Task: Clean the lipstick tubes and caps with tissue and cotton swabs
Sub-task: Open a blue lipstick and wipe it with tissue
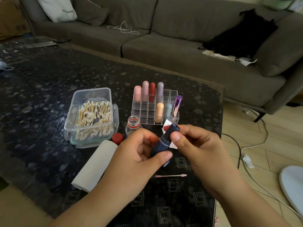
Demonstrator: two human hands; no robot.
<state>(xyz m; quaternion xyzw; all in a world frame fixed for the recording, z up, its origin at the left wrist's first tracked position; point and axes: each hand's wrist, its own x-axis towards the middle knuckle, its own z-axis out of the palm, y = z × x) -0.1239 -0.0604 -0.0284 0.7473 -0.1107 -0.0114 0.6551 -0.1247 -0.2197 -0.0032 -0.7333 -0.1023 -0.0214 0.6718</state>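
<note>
Left hand (141, 151): forearm entering from near left, fingers and thumb curled. Right hand (195, 145): forearm from near right, thumb and fingers curled, pinching. Hands close together, mid-scene.

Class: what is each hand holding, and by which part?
Left hand grips the dark blue lipstick tube by its base; right hand pinches its upper end, a tissue behind.

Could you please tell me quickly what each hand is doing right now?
Left hand: grips the base of the dark blue lipstick tube.
Right hand: pinches the tube's upper end, white tissue behind it.
</note>
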